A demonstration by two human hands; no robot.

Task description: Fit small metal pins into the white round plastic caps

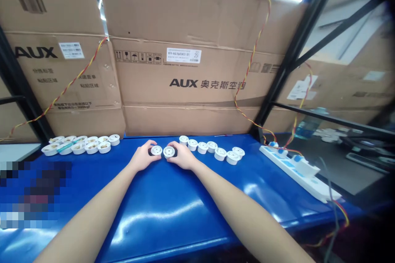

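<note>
Now, the left hand (149, 155) pinches a white-topped piece (156, 150) toward twelve o'clock on the desk (166, 232), the right hand (180, 156) a second piece (168, 152) at its three o'clock, apparently side-gripped so tops show.

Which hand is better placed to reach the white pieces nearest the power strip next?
Probably the right hand: it is closer to those white pieces, with the left hand farther away. Both hold round pieces, though.
</note>
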